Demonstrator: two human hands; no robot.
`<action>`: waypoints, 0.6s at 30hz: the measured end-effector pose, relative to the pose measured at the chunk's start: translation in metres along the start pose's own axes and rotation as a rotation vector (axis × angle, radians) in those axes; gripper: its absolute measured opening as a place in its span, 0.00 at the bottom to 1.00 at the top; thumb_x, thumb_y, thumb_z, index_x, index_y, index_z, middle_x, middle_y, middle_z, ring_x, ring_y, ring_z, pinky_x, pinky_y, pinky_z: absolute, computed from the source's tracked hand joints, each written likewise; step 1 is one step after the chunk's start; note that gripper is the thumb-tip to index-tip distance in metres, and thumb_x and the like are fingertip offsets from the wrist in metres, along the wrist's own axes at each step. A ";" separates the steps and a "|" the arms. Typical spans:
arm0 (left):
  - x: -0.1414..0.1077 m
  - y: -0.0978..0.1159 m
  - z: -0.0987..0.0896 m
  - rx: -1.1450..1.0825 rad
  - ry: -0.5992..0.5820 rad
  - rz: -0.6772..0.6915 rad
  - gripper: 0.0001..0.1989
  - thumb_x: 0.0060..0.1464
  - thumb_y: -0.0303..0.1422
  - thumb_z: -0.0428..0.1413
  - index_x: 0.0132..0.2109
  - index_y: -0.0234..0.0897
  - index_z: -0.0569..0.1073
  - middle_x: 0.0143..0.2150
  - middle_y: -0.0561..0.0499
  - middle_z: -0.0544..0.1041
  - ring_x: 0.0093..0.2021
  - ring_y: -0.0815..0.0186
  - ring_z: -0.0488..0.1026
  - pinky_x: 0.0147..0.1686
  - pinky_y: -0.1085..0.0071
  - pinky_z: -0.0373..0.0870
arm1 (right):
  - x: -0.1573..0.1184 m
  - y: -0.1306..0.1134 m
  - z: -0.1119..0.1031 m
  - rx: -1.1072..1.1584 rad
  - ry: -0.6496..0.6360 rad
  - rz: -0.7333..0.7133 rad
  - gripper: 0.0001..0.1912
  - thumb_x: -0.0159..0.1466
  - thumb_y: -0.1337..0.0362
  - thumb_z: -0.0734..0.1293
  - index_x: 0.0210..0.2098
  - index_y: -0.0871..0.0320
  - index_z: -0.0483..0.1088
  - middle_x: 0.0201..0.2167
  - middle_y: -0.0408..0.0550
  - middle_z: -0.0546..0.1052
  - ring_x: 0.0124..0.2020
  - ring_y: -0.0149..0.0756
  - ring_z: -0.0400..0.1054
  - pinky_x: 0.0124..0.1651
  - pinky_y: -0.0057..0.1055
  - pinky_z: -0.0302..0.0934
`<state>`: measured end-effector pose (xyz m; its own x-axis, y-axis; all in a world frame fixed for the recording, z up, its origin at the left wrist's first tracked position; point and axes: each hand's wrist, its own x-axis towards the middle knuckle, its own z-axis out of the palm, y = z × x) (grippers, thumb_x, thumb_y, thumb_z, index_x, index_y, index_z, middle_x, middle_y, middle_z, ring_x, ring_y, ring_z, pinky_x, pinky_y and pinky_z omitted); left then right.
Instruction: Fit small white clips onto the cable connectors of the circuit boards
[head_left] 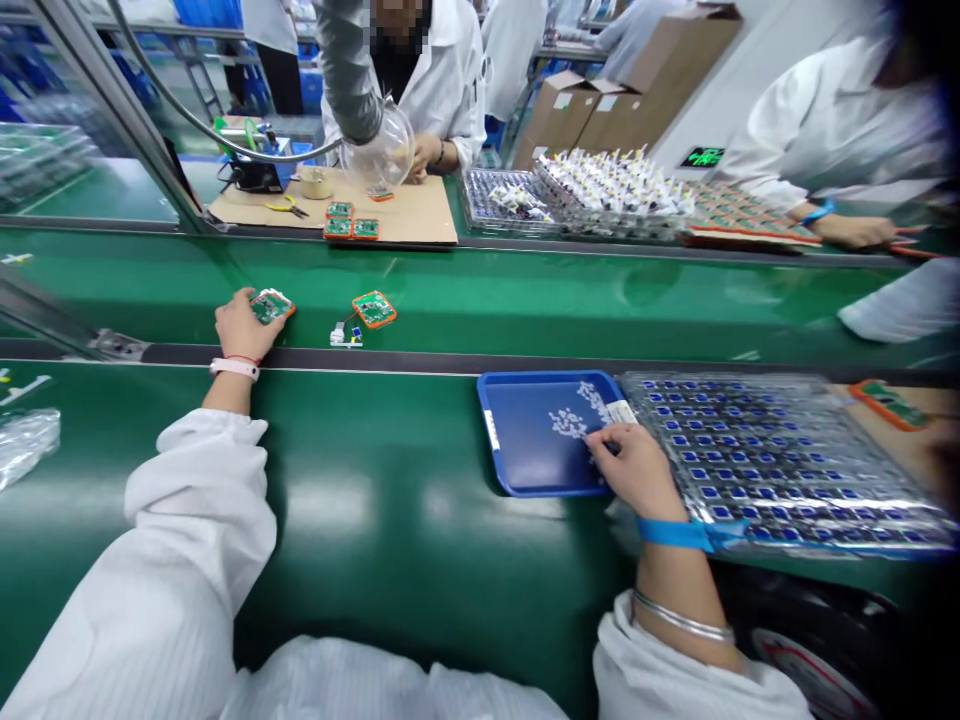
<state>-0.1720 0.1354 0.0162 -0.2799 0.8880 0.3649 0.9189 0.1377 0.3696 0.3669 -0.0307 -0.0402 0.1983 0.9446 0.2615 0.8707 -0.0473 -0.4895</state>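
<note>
My left hand (pixel 241 325) grips the near edge of a green circuit board in an orange frame (pixel 271 306), which lies on the green conveyor belt (pixel 450 290). To its right lies a second framed circuit board (pixel 373 309), with a thin red wire running to a small white connector (pixel 338 335). My right hand (pixel 636 470) rests at the edge of a blue plastic tray (pixel 517 440), its fingertips among small white parts (pixel 570 422). Those fingers are close together, but I cannot tell whether they hold anything. A clear blister tray of blue components (pixel 784 460) lies beside that hand.
A dark rail (pixel 450 358) divides the belt lengthwise. Across it, co-workers in white coats sit at a cardboard mat (pixel 420 205) with boards and pliers, and beside trays of white-wired parts (pixel 615 195). A co-worker's hand (pixel 855 232) rests at the right. Cardboard boxes (pixel 622 95) stand behind.
</note>
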 end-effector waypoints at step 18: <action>-0.010 0.100 0.025 0.155 -0.260 0.114 0.15 0.51 0.38 0.49 0.31 0.31 0.74 0.34 0.38 0.77 0.38 0.50 0.73 0.36 0.62 0.63 | 0.000 -0.005 0.004 -0.030 0.110 -0.096 0.09 0.54 0.60 0.60 0.21 0.56 0.67 0.31 0.55 0.72 0.36 0.46 0.67 0.42 0.47 0.62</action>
<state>-0.0708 0.1516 0.0282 -0.1111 0.9811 0.1583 0.9773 0.0789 0.1968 0.3604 -0.0294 -0.0414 0.1605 0.9041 0.3960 0.9007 0.0300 -0.4334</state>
